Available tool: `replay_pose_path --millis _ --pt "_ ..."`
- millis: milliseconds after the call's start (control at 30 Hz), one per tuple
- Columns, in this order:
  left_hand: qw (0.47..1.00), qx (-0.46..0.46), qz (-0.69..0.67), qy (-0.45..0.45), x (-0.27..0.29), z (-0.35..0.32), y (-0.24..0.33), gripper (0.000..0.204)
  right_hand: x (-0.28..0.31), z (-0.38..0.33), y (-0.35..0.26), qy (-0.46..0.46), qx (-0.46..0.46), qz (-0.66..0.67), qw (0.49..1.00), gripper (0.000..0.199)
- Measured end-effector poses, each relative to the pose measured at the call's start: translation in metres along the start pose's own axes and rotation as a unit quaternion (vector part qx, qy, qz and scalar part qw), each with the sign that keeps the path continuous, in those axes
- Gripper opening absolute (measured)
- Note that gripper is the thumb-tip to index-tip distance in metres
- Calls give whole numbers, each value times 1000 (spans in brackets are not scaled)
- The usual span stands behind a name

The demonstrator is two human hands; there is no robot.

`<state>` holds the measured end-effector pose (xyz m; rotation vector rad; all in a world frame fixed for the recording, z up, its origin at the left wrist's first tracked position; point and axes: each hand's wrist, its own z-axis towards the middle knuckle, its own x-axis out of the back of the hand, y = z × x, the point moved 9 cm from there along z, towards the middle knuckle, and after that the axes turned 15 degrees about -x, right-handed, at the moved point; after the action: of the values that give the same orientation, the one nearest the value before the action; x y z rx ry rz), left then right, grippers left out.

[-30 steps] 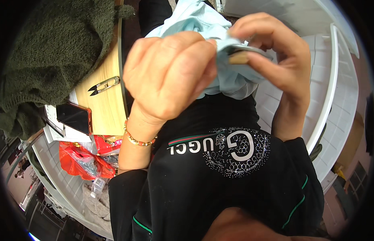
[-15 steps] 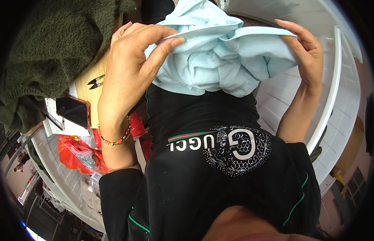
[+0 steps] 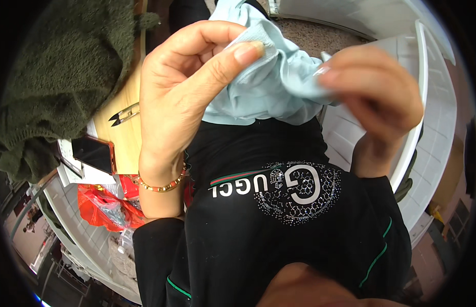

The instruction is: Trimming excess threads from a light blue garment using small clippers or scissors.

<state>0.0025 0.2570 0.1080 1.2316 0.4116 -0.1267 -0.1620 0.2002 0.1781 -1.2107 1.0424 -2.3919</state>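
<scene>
A pale blue garment (image 3: 268,87) hangs bunched in front of my black top. My left hand (image 3: 186,97) pinches its upper edge between thumb and fingers, near the top middle of the view. My right hand (image 3: 373,97), blurred from motion, grips the garment's right edge, close to the left hand. A gold bracelet (image 3: 161,185) circles my left wrist. The lower part of the garment rests against my body.
A dark green knitted fabric (image 3: 59,77) lies on a wooden table (image 3: 123,140) at left, beside small thread snips (image 3: 123,113) and a dark phone (image 3: 92,153). A red plastic bag (image 3: 102,207) sits below. White slatted furniture (image 3: 427,128) stands at right.
My hands were spread wide apart holding the garment's edge stretched; now the right hand has swung inward toward the left, and the fabric is bunched between them.
</scene>
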Motion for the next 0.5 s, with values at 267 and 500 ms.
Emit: replay_pose_path --millis 267,500 --pt "988 -35 145 -37 -12 -6 6 17 -19 7 -23 55 93 -62 992 19" --pt "963 -84 240 -93 -15 -6 11 22 -21 5 -13 65 72 -108 989 23"
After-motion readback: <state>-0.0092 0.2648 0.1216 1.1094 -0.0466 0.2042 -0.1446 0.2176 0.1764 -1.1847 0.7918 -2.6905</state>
